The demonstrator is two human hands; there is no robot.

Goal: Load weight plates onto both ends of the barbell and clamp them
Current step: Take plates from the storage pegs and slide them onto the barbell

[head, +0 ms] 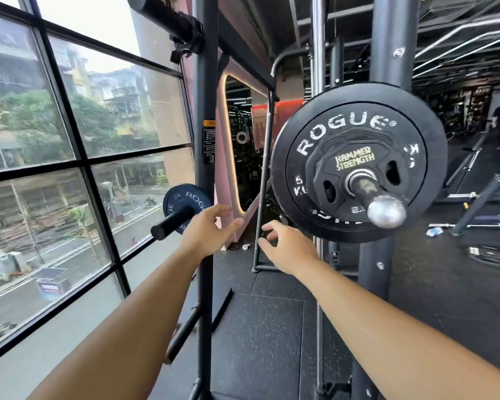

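The barbell sleeve [384, 210] points toward me at the right, its silver end cap near the camera. On it sit a large black Rogue plate [355, 122] and, in front, a smaller black Hammer Strength plate [355, 163]. No clamp shows on the sleeve. A small blue Rogue plate [182, 199] hangs on a black storage peg [172, 222] of the rack at the left. My left hand [208, 232] reaches forward with fingers apart, just right of that peg. My right hand [286, 245] is beside it, below the big plate, fingers loosely curled and holding nothing.
Dark rack uprights [205, 111] stand ahead and at the right. A large window wall [70, 168] fills the left. Rubber floor tiles [260, 327] lie below. Another bar and equipment lie on the floor at the far right, where a person stands in the distance.
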